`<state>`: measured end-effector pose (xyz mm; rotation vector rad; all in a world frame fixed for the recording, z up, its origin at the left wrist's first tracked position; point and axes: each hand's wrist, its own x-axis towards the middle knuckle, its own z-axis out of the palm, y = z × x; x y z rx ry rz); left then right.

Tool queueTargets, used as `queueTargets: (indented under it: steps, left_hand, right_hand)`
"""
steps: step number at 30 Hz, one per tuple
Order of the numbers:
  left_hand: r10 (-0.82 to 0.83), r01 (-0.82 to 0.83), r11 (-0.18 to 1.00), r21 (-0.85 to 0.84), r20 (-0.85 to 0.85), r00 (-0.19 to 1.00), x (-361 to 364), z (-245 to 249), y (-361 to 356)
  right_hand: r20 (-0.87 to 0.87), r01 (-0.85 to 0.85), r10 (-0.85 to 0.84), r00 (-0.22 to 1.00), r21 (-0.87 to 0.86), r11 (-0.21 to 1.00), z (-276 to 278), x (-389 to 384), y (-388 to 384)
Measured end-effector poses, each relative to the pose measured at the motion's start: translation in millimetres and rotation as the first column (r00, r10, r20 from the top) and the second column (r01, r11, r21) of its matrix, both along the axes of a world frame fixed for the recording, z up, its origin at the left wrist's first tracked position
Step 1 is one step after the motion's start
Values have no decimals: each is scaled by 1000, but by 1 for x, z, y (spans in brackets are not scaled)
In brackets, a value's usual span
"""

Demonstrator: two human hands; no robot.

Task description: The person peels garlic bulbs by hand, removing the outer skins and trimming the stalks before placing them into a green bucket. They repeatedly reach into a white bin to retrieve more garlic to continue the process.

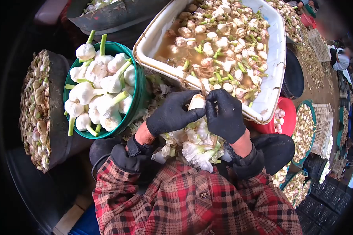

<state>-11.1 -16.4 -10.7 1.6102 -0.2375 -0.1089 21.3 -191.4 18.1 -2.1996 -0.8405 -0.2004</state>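
A garlic bulb (197, 102) is held in my left hand (172, 111), which wears a black glove, its fingers and thumb closed around the bulb. My right hand (226, 114), gloved in black too, is beside the bulb with its fingertips pinched together near a brownish strip of skin at the bulb's top. Below both hands lies a heap of pale garlic peelings (200, 147). To the left, a green bucket (138, 94) holds white bulbs with green stems (102, 78). Beyond my hands, a white tub (278, 51) contains unpeeled garlic in brown water.
A dark container of garlic (59, 117) stands at far left. Right of the tub are a red bucket (288, 113), green baskets of garlic (304, 129) and pale crates (321, 127). Part of a person (342, 60) shows at upper right.
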Motion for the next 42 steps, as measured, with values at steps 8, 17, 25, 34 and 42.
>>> queueTargets:
  steps: [8,17,25,34,42]
  left_hand:
    - [-133,113,979,169,113,985,-10,2,4]
    - [234,-272,917,293,159,959,-10,-2,-11]
    - [166,-183,945,-270,-86,982,-13,11,-8]
    - [-306,-74,475,-877,-243,920,-12,25,11]
    - [-27,-159,842,-515,-335,942,-4,18,17]
  right_hand:
    - [-263,71,-40,964,111,991,-18,5,-5]
    - [-486,155,-37,873,205,967,-16,-5,0]
    - [-236,294,-266,935,91,952,-15,2,-5]
    - [20,361,-360,933,-34,932,-12,9,-35]
    - [-597,-585,400,695,-146,798,60,42,-35]
